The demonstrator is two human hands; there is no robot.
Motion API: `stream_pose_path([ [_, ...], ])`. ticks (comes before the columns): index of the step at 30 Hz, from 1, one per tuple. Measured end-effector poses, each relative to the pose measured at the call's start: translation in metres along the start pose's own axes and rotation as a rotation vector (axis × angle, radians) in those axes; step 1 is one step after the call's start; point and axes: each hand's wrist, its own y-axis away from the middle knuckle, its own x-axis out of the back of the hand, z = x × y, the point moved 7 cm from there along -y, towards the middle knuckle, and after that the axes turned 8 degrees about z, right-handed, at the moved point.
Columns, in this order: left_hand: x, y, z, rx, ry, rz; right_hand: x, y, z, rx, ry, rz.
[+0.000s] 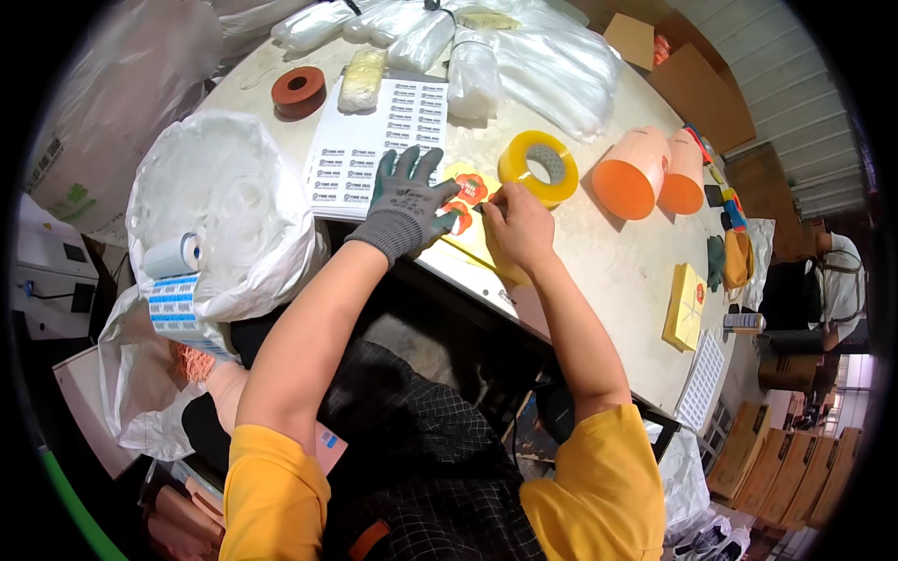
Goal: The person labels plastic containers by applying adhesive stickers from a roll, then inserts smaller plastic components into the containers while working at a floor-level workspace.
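My left hand (408,202), in a grey knit glove with dark green fingertips, lies with fingers spread on the sheet of printed labels (329,192). Its thumb reaches onto a yellow card stack (455,245) with red flower-shaped marks (468,188). Bare, my right hand (517,224) bends over the right part of these cards, thumb and fingers pinched together. A small dark tip shows at its fingertips; what it belongs to is hidden. Just beyond that hand lies a roll of yellow tape (516,161).
Clear plastic bags (533,70) and a brown-red roll (298,93) lie at the far side. Orange cylinders (632,178) and another yellow card stack (686,307) are on the right. A white sack (210,140) of clear rings stands left. Cartons (786,467) and another person (842,280) are farther right.
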Motion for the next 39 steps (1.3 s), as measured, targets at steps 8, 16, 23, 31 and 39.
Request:
stream_pose_path([
  [8,-0.008,-0.002,0.007,0.028,0.003,-0.173,-0.004,0.003,-0.010,0.034,0.033,0.059],
  [16,-0.004,-0.006,-0.001,0.002,-0.020,-0.303,0.028,0.021,-0.036,-0.175,-1.062,-0.491],
  [23,0.087,0.128,0.048,-0.267,0.061,-0.171,0.024,0.047,-0.108,0.005,-1.108,-0.697],
  [31,0.173,0.406,0.047,0.495,0.197,0.405,-0.056,0.124,-0.283,0.274,-0.871,-1.128],
  [39,0.141,0.470,0.048,0.791,-0.010,0.663,-0.095,0.186,-0.384,0.637,-0.359,-1.201],
])
